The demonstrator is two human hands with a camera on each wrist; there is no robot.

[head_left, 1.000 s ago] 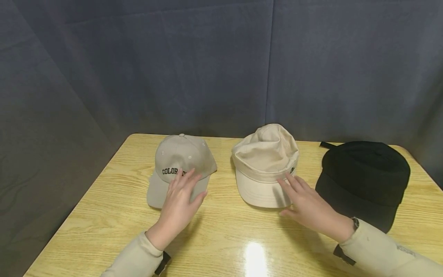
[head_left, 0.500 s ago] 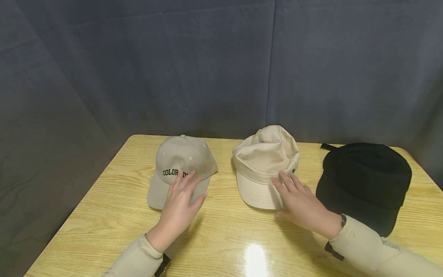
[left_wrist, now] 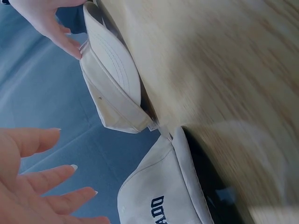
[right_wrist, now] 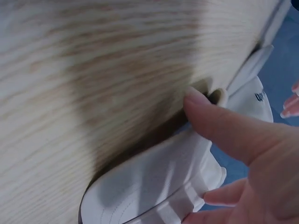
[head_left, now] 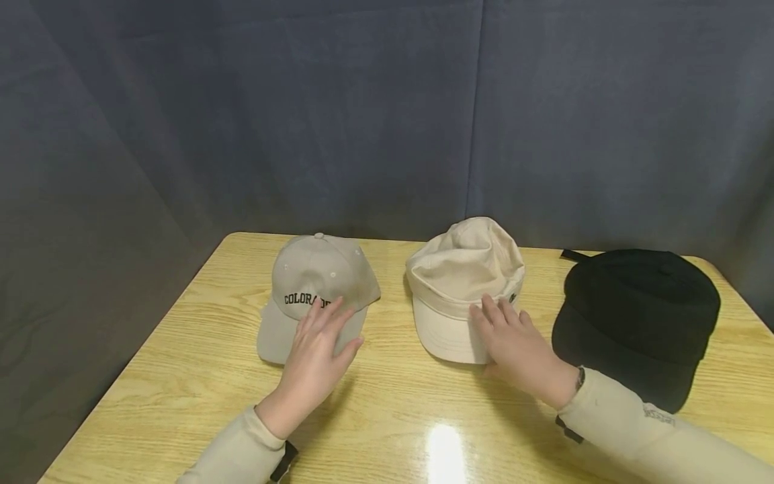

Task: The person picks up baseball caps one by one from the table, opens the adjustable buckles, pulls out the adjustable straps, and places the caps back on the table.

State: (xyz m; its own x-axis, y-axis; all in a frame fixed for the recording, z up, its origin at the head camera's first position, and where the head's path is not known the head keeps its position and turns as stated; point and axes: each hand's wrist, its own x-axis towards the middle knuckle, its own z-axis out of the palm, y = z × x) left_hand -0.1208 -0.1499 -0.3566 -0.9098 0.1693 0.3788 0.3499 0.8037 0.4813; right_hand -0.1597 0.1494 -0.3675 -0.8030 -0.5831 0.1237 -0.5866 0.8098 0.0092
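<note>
A grey baseball cap [head_left: 317, 262] lettered COLORADO rests at the table's left. Over its brim hovers my left hand [head_left: 310, 363], fingers spread; the left wrist view shows a gap between fingertips and cap. In the middle sits a cream cap [head_left: 462, 269] with a slouchy, creased crown and a short brim. My right hand [head_left: 517, 346] is at this cap's right front. Its fingertips touch the band in the right wrist view, while the thumb [right_wrist: 224, 126] extends by the brim's edge, seemingly apart from it. Part of the cream brim is hidden behind that hand.
A black cap [head_left: 641, 302] with a strap sticking out lies on the right, close to the right forearm. All the caps stand on a wood-grain table [head_left: 181, 376]. Dark blue-grey cloth [head_left: 363, 121] hangs behind and at the left side.
My right hand has moved left and slightly closer in over the cream cap's brim and band. My left hand has stayed nearly still. The caps have not moved.
</note>
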